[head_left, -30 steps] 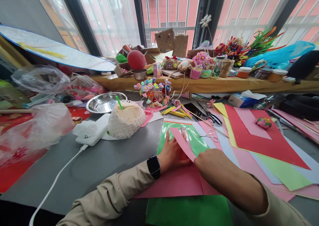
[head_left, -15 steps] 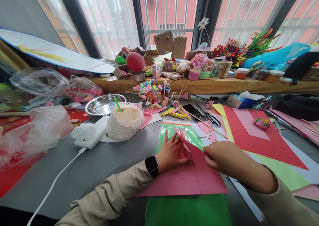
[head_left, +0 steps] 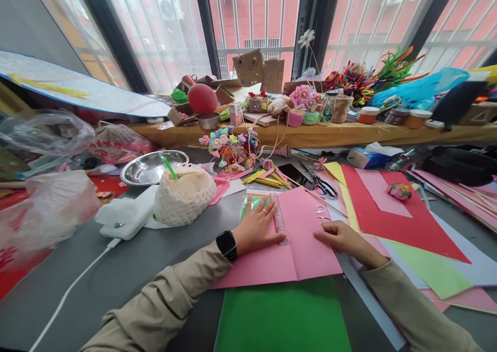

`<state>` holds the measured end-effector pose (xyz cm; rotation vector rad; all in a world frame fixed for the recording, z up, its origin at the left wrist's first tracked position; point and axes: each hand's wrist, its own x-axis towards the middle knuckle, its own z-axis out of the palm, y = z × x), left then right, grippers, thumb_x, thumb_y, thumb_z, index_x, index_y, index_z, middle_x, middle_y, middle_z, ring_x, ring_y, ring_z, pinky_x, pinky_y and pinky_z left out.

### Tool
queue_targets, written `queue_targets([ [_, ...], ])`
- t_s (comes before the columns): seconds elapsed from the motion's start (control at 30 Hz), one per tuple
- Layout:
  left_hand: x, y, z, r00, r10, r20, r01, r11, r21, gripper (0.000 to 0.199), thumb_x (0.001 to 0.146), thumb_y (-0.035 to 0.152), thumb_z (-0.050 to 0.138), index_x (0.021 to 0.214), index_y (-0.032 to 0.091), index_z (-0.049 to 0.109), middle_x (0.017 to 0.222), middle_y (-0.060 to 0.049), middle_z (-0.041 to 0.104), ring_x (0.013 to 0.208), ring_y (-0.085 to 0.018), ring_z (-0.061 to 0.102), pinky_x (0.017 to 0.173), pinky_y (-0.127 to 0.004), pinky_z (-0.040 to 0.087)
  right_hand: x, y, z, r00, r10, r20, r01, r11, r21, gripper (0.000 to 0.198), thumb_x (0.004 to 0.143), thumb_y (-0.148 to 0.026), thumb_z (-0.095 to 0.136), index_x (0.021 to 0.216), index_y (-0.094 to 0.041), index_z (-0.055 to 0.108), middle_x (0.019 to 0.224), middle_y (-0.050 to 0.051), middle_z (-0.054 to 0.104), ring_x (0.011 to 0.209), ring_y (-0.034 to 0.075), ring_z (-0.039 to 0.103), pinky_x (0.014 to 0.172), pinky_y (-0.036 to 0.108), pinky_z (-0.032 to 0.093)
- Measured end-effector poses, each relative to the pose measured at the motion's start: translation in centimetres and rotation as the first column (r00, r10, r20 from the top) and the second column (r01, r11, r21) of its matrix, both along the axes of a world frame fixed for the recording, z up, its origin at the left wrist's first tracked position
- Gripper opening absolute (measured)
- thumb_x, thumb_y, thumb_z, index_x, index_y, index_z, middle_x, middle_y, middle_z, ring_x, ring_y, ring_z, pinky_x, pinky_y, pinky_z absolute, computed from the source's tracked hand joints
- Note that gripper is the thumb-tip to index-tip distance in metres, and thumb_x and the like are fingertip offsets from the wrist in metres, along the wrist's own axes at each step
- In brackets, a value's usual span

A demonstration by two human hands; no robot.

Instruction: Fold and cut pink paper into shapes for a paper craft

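A pink sheet of paper point(head_left: 314, 238) with a crease down its right part lies in the middle, over a green sheet point(head_left: 283, 316). Flat on it rests my left hand point(head_left: 258, 228), fingers spread, pressing a clear patterned ruler point(head_left: 280, 222) that runs roughly along the depth of the sheet. The sheet's right edge is pinched between the thumb and fingers of my right hand point(head_left: 344, 240). Just beyond that hand show the handles of small scissors point(head_left: 320, 210); their blades are hidden. The upper edge of the paper overlaps a green pack point(head_left: 254, 202).
A fruit in white foam net point(head_left: 184, 199) with a green straw stands left, beside a white charger point(head_left: 126, 220) and a metal plate point(head_left: 134, 168). Black scissors point(head_left: 324, 185) and yellow strips point(head_left: 264, 178) lie behind the paper. Red card point(head_left: 376, 207) is at right.
The right part of the pink paper, lifted and tilted before, now lies nearly flat. My right hand has come down with its edge. My left hand stays pressed on the ruler.
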<state>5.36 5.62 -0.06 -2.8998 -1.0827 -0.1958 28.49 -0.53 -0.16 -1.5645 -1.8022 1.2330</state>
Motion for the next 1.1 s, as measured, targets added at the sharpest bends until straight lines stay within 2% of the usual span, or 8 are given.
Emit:
queue_targets([
  [0.37, -0.1, -2.5, 1.1, 0.999, -0.036, -0.041, 0.036, 0.999, 0.002, 0.076, 0.074, 0.064, 0.015, 0.126, 0.010, 0.027, 0.130, -0.013, 0.030, 0.123, -0.027, 0.011, 0.095, -0.052, -0.007, 0.1, 0.0, -0.6, 0.998, 0.000, -0.057, -0.002, 0.999, -0.038, 0.037, 0.071, -0.044, 0.043, 0.049, -0.019, 0.028, 0.039, -0.008, 0.029, 0.035, 0.005, 0.028, 0.037, 0.020, 0.018],
  [0.53, -0.2, -4.2, 1.6, 0.999, -0.037, -0.040, 0.037, 0.999, -0.011, 0.074, 0.075, 0.062, 0.016, 0.127, 0.011, 0.024, 0.130, -0.013, 0.029, 0.123, -0.027, 0.012, 0.095, -0.052, -0.006, 0.1, 0.1, -0.6, 0.999, 0.011, -0.036, -0.012, 1.000, -0.026, 0.036, 0.071, -0.043, 0.044, 0.048, -0.019, 0.030, 0.039, -0.008, 0.030, 0.034, 0.005, 0.029, 0.037, 0.020, 0.018],
  [0.83, -0.3, -6.5, 1.3, 0.998, -0.044, -0.042, 0.040, 0.996, -0.081, 0.072, 0.076, 0.059, 0.018, 0.128, 0.009, 0.022, 0.133, -0.014, 0.023, 0.122, -0.030, 0.014, 0.096, -0.052, -0.003, 0.1, 0.0, -0.5, 0.998, 0.036, -0.044, -0.038, 0.998, -0.042, 0.036, 0.073, -0.042, 0.043, 0.049, -0.018, 0.030, 0.040, -0.008, 0.029, 0.035, 0.005, 0.029, 0.037, 0.020, 0.018],
  [1.1, -0.5, -6.6, 0.8, 0.999, -0.035, -0.027, 0.031, 0.990, -0.141, 0.074, 0.075, 0.061, 0.017, 0.129, 0.010, 0.017, 0.134, -0.014, 0.018, 0.122, -0.030, 0.013, 0.096, -0.053, 0.003, 0.1, -0.1, -0.2, 0.998, 0.025, -0.055, -0.027, 0.999, -0.047, 0.035, 0.073, -0.041, 0.043, 0.049, -0.018, 0.031, 0.040, -0.008, 0.029, 0.035, 0.005, 0.028, 0.038, 0.021, 0.016],
])
